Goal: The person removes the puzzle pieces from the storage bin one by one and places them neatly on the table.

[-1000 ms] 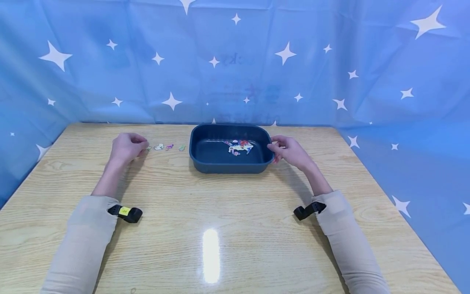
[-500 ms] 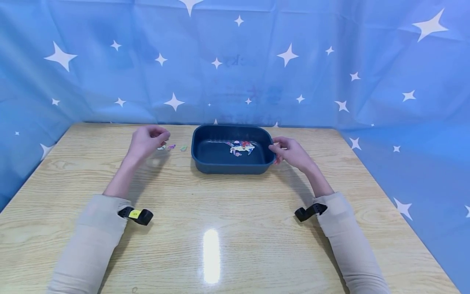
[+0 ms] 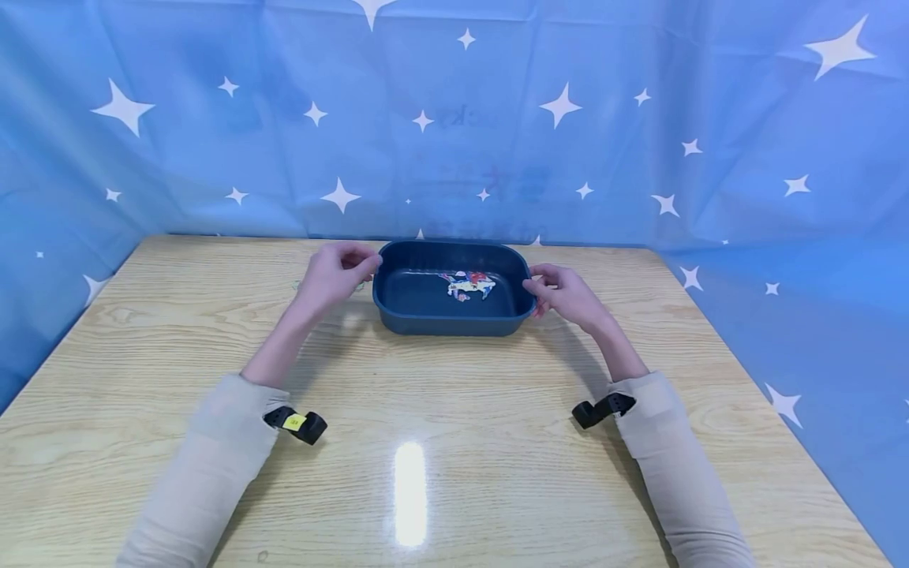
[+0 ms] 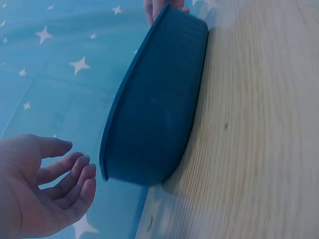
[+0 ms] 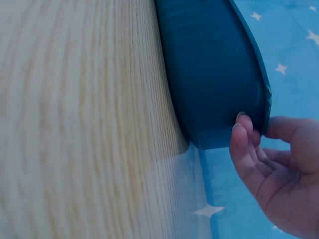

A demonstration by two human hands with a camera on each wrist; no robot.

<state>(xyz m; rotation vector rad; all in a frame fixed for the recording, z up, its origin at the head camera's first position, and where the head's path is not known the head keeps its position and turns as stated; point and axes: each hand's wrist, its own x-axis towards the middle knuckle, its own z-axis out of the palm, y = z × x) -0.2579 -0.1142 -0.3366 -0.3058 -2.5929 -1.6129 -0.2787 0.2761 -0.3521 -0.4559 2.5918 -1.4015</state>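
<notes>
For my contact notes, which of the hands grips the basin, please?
The right hand, pinching the basin rim; the left hand, at the other end, hangs apart.

Over the bin (image 3: 454, 326) a hand could come straight down, onto bare floor left of the flat pieces (image 3: 470, 285). Its right rim is blocked by the gripping right hand (image 3: 564, 296); the left hand (image 3: 335, 274) crowds its left rim. The curtain (image 3: 454, 150) stands behind it; before it, open tabletop (image 3: 469, 410) offers wide passage.
</notes>
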